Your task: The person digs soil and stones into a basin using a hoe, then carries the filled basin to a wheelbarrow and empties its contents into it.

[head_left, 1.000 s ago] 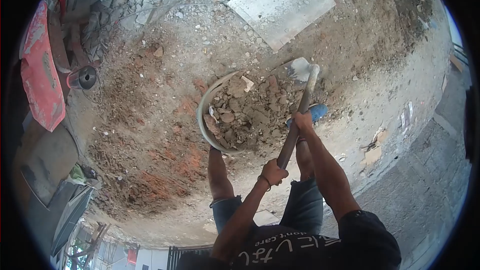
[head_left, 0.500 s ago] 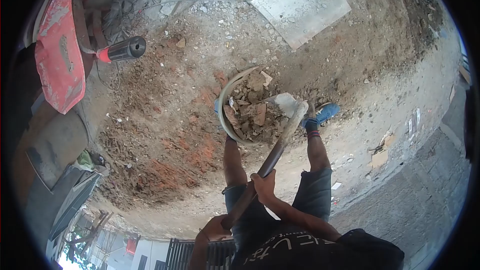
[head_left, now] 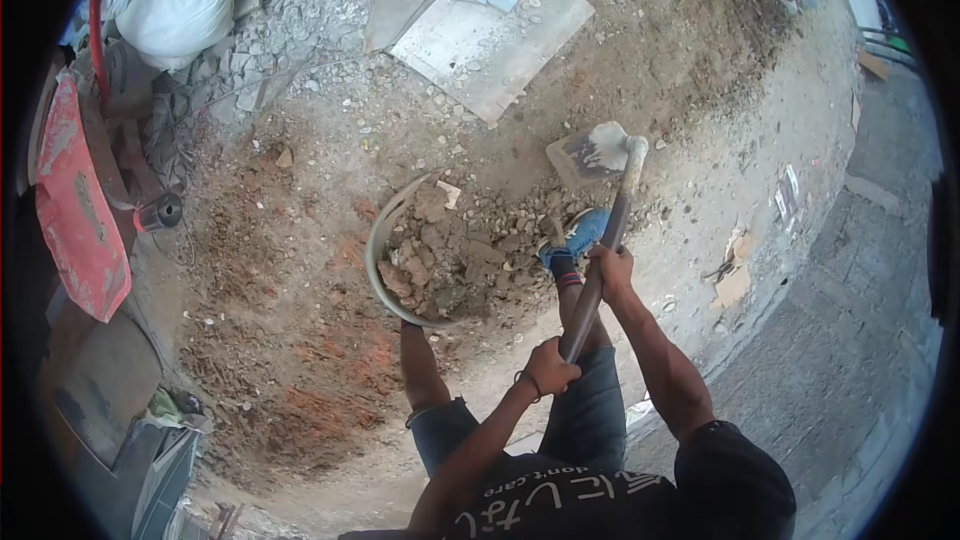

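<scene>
I hold a long-handled hoe [head_left: 598,275] with both hands. My right hand [head_left: 612,271] grips the handle at mid length, and my left hand [head_left: 553,368] grips it near the end, close to my knee. The hoe's mud-caked blade [head_left: 594,151] rests on the dirt beyond and to the right of a round metal basin [head_left: 375,262]. The basin lies between my legs and is heaped with rubble [head_left: 455,258] and broken brick. My blue shoe [head_left: 583,232] stands at the edge of the rubble, just under the handle.
A red wheelbarrow [head_left: 70,205] with a black-tipped handle [head_left: 160,212] stands at the left. White sacks [head_left: 180,0] and grey stone scraps lie top left, a flat concrete slab [head_left: 480,35] at the top. Grey paving [head_left: 850,320] runs along the right.
Half a second ago the blade was drawn back onto the basin's rubble with my hands low. Now the hoe is reached out again, its blade on the dirt past the basin.
</scene>
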A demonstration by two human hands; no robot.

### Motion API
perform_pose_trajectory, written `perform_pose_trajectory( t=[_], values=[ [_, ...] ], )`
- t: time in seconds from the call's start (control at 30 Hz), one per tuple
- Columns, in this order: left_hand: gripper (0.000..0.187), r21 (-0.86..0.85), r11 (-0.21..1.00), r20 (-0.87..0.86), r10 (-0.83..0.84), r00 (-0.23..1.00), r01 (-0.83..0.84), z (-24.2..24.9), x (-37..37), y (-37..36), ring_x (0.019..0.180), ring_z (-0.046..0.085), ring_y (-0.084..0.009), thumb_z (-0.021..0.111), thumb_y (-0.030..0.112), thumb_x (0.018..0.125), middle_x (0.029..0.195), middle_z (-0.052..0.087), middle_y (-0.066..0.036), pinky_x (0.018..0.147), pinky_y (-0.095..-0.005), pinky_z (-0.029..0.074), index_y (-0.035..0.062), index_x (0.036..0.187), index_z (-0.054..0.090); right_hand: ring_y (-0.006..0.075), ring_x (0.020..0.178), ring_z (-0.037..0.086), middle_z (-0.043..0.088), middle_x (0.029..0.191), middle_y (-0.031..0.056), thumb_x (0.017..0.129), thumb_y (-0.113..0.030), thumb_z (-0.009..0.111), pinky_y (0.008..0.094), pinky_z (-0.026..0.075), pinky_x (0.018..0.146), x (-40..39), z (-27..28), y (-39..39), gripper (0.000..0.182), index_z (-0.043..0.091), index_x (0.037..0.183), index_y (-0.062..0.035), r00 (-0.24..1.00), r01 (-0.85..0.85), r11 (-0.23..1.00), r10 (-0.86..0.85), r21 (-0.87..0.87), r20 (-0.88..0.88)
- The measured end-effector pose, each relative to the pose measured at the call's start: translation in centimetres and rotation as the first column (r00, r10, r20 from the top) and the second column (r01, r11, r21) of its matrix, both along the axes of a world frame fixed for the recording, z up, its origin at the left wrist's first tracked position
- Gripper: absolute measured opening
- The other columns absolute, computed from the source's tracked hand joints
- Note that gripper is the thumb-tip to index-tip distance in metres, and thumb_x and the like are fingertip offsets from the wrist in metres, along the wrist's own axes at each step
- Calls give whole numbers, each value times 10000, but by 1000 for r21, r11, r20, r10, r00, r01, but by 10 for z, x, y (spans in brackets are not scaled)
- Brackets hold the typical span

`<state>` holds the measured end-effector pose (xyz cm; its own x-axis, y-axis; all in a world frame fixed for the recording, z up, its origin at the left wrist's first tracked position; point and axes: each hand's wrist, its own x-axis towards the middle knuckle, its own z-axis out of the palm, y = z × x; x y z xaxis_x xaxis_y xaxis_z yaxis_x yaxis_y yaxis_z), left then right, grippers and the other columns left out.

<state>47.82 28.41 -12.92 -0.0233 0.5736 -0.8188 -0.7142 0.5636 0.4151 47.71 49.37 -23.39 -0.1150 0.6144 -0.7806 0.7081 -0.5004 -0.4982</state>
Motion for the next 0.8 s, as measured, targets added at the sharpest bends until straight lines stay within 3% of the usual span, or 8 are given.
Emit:
perform_pose_trajectory(
  t=[0.1,0.17,0.27,0.4,0.5,0.57,0.73,0.8],
  values=[
    [408,97,995,-111,49,993,-38,-84,29,117,528,648,-219,691,156,637,680,643,-162,469,-324,526,-74,934,530,207,487,555,544,675,108,701,-37,645,345,474,419,-26,-27,114,278,483,916,31,982,-177,973,165,149,91],
    [387,18,992,104,124,987,-126,-75,-10,169,522,639,-209,680,140,627,682,638,-153,441,-327,513,-70,913,524,215,498,567,562,683,119,712,-80,636,354,474,432,-36,-48,173,312,491,944,71,942,-310,929,272,204,197],
    [360,-22,987,148,162,976,-161,-103,-12,210,512,629,-209,669,126,635,679,632,-144,409,-328,489,-65,902,522,229,580,610,593,746,143,704,-118,644,359,515,502,-31,-77,210,364,521,946,124,931,-338,928,305,156,202],
    [293,-109,982,103,166,981,-154,-99,24,168,469,603,-189,660,96,660,628,617,-119,390,-313,469,-57,872,527,233,598,607,569,673,132,693,-129,604,382,518,505,3,-95,161,258,561,794,105,925,-336,940,318,58,207],
    [232,-170,966,173,223,959,-194,-73,73,96,435,578,-173,675,88,684,581,591,-93,390,-297,459,-40,817,534,379,857,658,605,1031,309,699,-196,624,422,542,687,42,-90,87,639,381,1170,161,825,-487,873,473,-33,308],
    [206,-287,944,182,219,959,-161,-44,61,70,478,580,-153,701,90,692,620,589,-66,429,-291,465,9,816,558,446,990,607,597,1047,334,715,-240,630,437,496,842,47,-89,52,636,397,1166,145,771,-561,818,572,-126,281],
    [161,-341,914,173,288,942,-217,-30,41,9,498,581,-146,678,70,696,617,583,-60,474,-290,485,9,781,556,484,1041,564,554,1093,379,705,-242,609,425,450,916,24,-102,-27,662,376,1168,170,678,-626,760,642,-175,358],
    [154,-374,908,162,266,950,-191,-26,36,-10,491,577,-148,675,68,694,614,583,-63,465,-292,481,7,762,552,424,886,631,604,985,315,714,-197,618,447,508,793,30,-113,-57,539,455,1076,167,701,-620,779,604,-95,379]
  ],
)
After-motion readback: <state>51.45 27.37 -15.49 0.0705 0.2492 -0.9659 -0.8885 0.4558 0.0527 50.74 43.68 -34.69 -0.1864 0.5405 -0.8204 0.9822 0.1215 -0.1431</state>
